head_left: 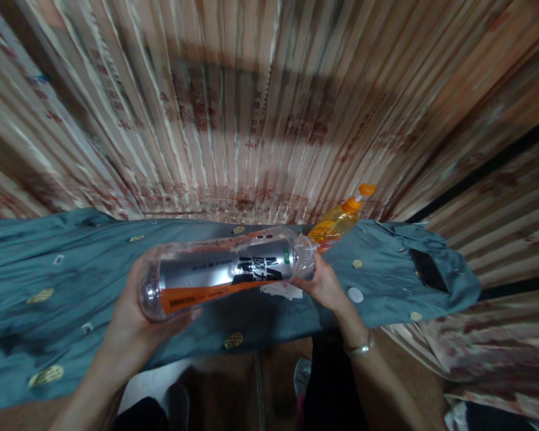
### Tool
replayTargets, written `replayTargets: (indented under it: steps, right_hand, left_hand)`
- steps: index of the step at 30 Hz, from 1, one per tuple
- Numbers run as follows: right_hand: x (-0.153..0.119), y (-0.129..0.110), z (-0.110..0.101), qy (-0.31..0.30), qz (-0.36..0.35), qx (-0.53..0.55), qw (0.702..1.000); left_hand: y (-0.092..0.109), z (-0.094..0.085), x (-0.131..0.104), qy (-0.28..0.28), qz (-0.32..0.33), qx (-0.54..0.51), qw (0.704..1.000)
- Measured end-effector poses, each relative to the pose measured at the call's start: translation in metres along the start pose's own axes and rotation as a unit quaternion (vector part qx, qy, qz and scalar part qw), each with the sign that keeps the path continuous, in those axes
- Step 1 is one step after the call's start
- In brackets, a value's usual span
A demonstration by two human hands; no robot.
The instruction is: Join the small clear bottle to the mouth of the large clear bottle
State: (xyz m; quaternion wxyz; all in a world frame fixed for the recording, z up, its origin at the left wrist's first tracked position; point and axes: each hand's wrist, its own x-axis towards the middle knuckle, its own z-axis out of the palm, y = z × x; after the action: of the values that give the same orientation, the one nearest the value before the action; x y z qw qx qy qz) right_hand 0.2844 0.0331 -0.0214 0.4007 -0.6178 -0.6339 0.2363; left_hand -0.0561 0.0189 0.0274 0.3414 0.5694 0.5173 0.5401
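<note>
Left hand [132, 317], partly open, cups the bottle [215, 272] at its base; right hand [326, 284], fingers curled, holds the neck end, presumably to steady it sideways. Pump bottle [335, 225]: just beyond right hand.

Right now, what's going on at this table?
Someone is holding a clear plastic bottle sideways in both hands. The left hand is around its base end, and the right hand is at its neck end. A pump bottle of yellow liquid stands just behind the right hand. On the teal cloth there is also some crumpled white material, a small white disc and, further right, a dark phone.
</note>
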Motion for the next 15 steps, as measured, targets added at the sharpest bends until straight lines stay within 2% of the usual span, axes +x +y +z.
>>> replayTargets:
  steps: [5,15]
  right_hand:
    - [-0.0006,0.0027,0.0025,0.005,-0.013,-0.001,1.000]
    - [0.0007,0.0024,0.0032,0.010,-0.032,-0.001,0.999]
  left_hand:
    - [0.0100,0.0014,-0.0018,0.000,-0.011,0.004,1.000]
    - [0.0034,0.0008,-0.0014,0.001,-0.014,-0.003,1.000]
